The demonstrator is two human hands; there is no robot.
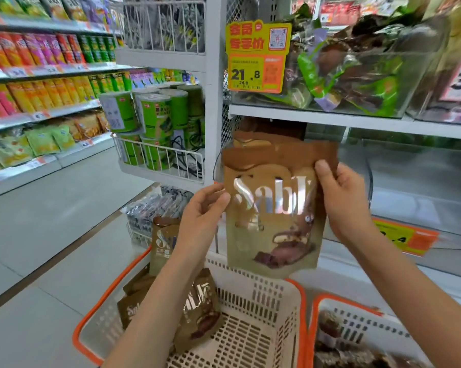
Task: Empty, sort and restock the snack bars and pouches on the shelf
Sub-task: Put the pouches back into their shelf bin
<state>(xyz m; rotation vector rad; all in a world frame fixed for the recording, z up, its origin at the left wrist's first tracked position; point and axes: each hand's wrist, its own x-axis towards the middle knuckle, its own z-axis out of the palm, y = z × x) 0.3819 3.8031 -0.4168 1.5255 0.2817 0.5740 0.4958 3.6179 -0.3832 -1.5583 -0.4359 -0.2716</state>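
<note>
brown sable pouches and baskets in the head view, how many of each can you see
Brown Sable stand-up pouches, held in both hands: 1
Brown Sable pouches in the left basket: 3, at and; more may be hidden behind the forearm
White perforated plastic baskets with orange rims: 2, at and
Total: 6

Head-worn wide-angle view, facing forward and down, near shelf (357, 120)

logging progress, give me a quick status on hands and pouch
Left hand and right hand both pinch one brown pouch, upright. Held above the basket, more pouches inside. Nothing in the way.
</note>
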